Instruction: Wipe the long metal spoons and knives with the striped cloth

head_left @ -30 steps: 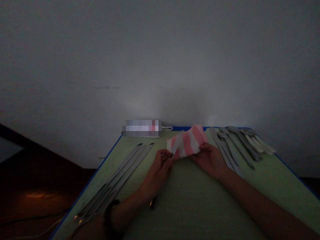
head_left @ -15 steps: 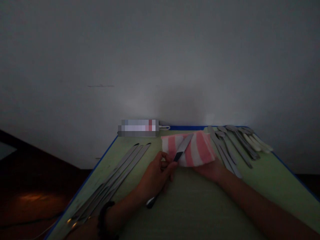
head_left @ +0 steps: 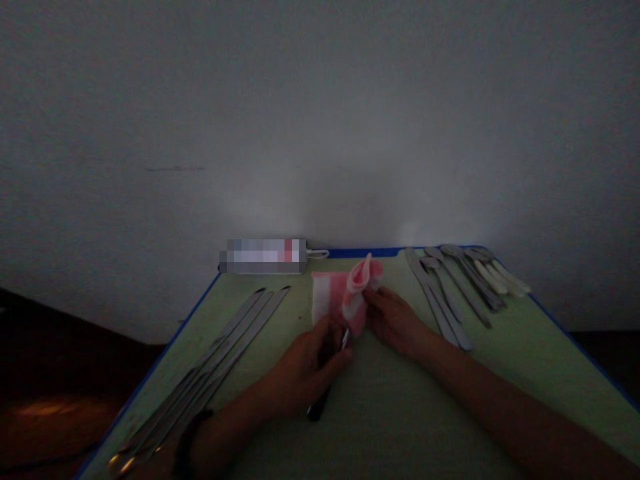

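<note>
My left hand (head_left: 313,363) is closed around the handle of a table knife (head_left: 319,404), whose dark lower end sticks out below the fingers. A pink-and-white striped cloth (head_left: 330,300) is folded over the knife's blade, which it hides. From the right, my right hand (head_left: 393,317) pinches the bunched cloth against the blade. Left of my left hand lie several table knives (head_left: 240,340) side by side on the pale green table (head_left: 400,413).
Spoons (head_left: 463,287), flat-ended cutlery (head_left: 437,300) and white-handled pieces (head_left: 500,277) lie at the back right. A blurred-out white box (head_left: 265,257) with a white cord (head_left: 317,254) stands at the back left, before a grey wall (head_left: 320,120).
The cloth lay spread under the bare blade on my right palm; now it is folded over the blade. My right fingers have closed on it. The view has shifted slightly right.
</note>
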### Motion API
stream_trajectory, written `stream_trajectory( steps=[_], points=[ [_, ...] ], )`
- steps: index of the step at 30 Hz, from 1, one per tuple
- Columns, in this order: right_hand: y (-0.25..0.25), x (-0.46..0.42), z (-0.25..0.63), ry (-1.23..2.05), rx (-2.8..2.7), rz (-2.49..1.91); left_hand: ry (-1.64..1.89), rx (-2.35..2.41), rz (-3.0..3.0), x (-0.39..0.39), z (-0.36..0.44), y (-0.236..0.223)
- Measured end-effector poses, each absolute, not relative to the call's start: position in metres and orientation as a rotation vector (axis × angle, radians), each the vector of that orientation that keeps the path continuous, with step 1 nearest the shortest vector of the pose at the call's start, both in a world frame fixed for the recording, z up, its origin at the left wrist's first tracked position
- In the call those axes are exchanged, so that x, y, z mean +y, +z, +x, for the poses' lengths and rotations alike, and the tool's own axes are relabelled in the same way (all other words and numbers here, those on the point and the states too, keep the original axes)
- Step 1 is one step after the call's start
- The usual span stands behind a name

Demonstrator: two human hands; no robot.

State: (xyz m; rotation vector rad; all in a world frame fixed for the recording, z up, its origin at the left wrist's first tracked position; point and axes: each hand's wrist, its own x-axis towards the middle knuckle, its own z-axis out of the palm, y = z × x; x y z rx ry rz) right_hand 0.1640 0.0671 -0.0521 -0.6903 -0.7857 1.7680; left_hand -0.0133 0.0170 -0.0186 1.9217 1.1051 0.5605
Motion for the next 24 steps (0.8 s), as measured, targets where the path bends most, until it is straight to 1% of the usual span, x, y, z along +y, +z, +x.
stream_trajectory(
  steps=[3,6,12,16,21,24],
  points=[
    [-0.054,0.077,0.166,1.592,-0.549,-0.696,0.433,1.076,2.04,0.014,-0.015,-0.013],
    [-0.057,0.085,0.168,1.541,-0.421,-0.697,0.343,1.045,2.126,0.011,-0.015,-0.009],
    [-0.061,0.087,0.172,1.546,-0.564,-0.746,0.298,0.841,2.156,0.011,-0.02,-0.008],
    [-0.055,0.082,0.174,1.548,-0.676,-0.731,0.376,0.867,1.959,0.013,-0.022,-0.014],
    [-0.048,0.077,0.173,1.582,-0.672,-0.768,0.638,0.784,1.706,0.013,-0.022,-0.017],
    [-0.044,0.075,0.172,1.623,-0.648,-0.76,0.615,0.765,1.726,0.013,-0.021,-0.015]
  ],
)
